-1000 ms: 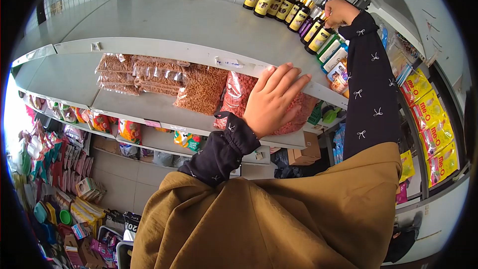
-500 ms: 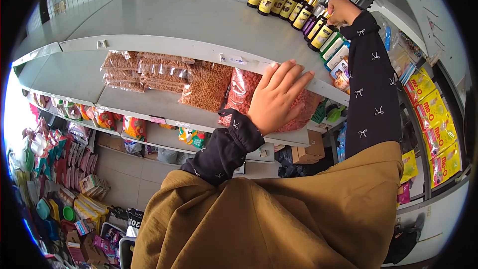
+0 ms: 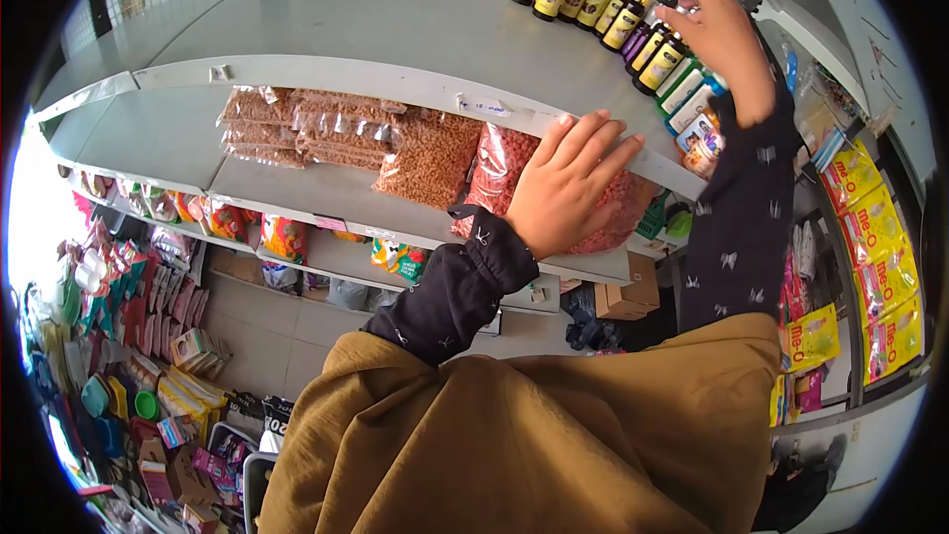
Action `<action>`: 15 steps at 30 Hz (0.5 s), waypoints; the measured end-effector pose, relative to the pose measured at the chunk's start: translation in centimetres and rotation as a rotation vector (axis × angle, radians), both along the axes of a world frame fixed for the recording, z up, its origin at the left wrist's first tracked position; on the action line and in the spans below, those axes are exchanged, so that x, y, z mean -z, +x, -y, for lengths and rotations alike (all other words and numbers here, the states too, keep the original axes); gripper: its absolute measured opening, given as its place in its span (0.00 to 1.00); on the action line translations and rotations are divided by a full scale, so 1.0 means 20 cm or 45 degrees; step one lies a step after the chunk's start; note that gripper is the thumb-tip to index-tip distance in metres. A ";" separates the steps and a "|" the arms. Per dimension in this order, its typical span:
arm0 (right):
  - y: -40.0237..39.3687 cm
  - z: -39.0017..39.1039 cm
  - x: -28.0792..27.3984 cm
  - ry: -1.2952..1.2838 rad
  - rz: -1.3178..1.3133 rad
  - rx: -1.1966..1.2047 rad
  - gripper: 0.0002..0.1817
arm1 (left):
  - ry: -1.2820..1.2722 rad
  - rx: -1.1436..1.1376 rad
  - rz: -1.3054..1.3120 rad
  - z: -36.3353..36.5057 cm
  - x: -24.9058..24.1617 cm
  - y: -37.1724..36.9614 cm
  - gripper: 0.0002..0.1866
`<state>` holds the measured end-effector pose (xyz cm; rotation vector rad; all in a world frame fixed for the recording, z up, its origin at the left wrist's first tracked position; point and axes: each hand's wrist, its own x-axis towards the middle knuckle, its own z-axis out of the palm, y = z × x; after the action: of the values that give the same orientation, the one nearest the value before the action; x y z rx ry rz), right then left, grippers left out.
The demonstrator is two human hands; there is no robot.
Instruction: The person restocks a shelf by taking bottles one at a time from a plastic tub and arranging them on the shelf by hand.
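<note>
Reaching up, the right hand (image 3: 722, 35) has its fingers closed on a dark bottle (image 3: 664, 12) beside the shelf's bottle row (image 3: 583, 0), not yet set down, while the left hand (image 3: 568, 188) rests spread-fingered on the shelf edge (image 3: 395, 89).

A single head-worn camera looked forward and down over the person's chest at close range, its fisheye view bending the top shelf (image 3: 395, 35) ahead, the lower shelves beneath it, and the floor at left.
</note>
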<state>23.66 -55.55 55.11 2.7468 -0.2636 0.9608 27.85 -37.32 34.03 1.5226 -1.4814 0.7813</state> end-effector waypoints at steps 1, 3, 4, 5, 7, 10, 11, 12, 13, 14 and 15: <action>-0.05 -0.12 0.06 0.111 0.081 -0.099 0.18 | -0.004 0.020 0.008 -0.01 0.00 0.00 0.39; -0.16 -0.35 0.19 0.320 0.228 -0.271 0.17 | -0.002 0.011 0.012 -0.04 0.01 0.01 0.38; -0.23 -0.46 0.27 0.422 0.297 -0.343 0.16 | -0.016 0.066 -0.039 -0.07 0.02 0.01 0.37; -0.27 -0.51 0.36 0.489 0.332 -0.473 0.16 | -0.028 0.117 -0.088 -0.10 0.03 0.02 0.35; -0.37 -0.58 0.57 0.728 0.317 -0.692 0.15 | -0.019 0.132 -0.137 -0.21 0.09 0.02 0.34; -0.36 -0.62 0.89 1.132 0.077 -0.974 0.14 | 0.114 0.070 -0.427 -0.43 0.31 0.04 0.30; -0.33 -0.65 0.99 1.298 -0.012 -0.983 0.14 | 0.162 0.039 -0.587 -0.51 0.40 0.03 0.28; -0.29 -0.67 1.08 1.460 -0.115 -0.990 0.13 | 0.165 -0.027 -0.672 -0.60 0.50 0.02 0.26; -0.27 -0.68 1.16 1.487 -0.156 -1.033 0.13 | 0.164 -0.100 -0.756 -0.68 0.60 0.00 0.23; -0.23 -0.70 1.24 1.553 -0.236 -1.044 0.13 | 0.164 -0.172 -0.782 -0.77 0.68 -0.01 0.23; -0.20 -0.74 1.32 1.618 -0.334 -1.060 0.13 | 0.152 -0.225 -0.931 -0.87 0.77 -0.05 0.21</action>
<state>19.69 -40.72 28.64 4.2718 0.5970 0.6022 26.83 -19.92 18.65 1.7862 -0.8637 0.1779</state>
